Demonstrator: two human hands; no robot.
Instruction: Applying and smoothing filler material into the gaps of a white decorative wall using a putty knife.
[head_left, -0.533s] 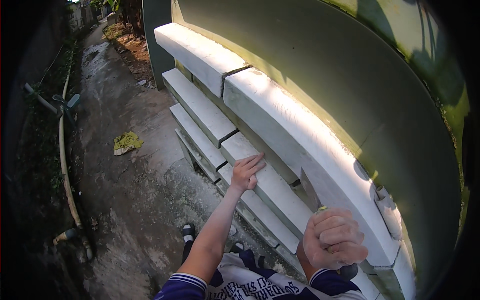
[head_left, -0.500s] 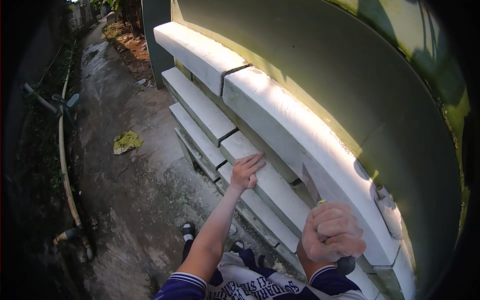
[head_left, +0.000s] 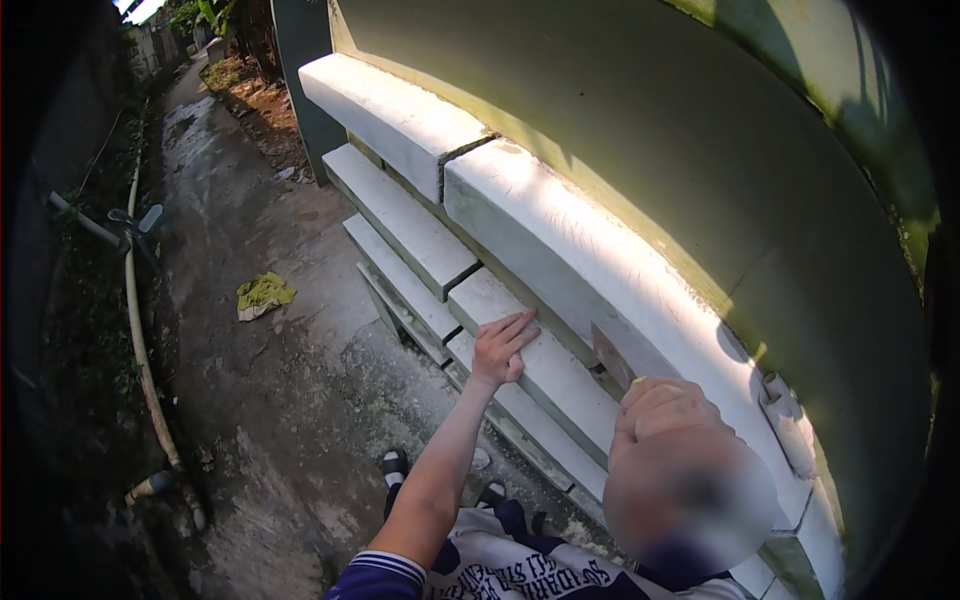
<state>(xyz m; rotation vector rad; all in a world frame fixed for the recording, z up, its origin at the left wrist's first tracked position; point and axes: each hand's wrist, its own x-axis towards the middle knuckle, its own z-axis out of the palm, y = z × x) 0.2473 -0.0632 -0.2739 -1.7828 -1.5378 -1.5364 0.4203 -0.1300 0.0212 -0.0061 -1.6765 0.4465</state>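
Note:
My left hand (head_left: 502, 350) rests on a white stepped ledge (head_left: 570, 385), fingers stretched out and holding nothing. To the right, my right hand (head_left: 668, 405) is closed around the handle of a scraper with a flat metal blade (head_left: 612, 352). The blade points away from me, its far end against or close to the front face of the thick white top ledge (head_left: 570, 230); I cannot tell if they touch. A blurred patch covers my right wrist and the lower part of the grip.
A curved green wall (head_left: 660, 130) rises behind the ledges. A rolled greyish piece (head_left: 788, 425) lies on the top ledge at right. A yellow-green cloth (head_left: 265, 296) lies on the concrete path (head_left: 215, 235). Pipes (head_left: 140, 350) run along the left edge.
The view has shifted slightly. My right hand and the scraper have tilted, so less of the handle shows. My left hand stays on the ledge.

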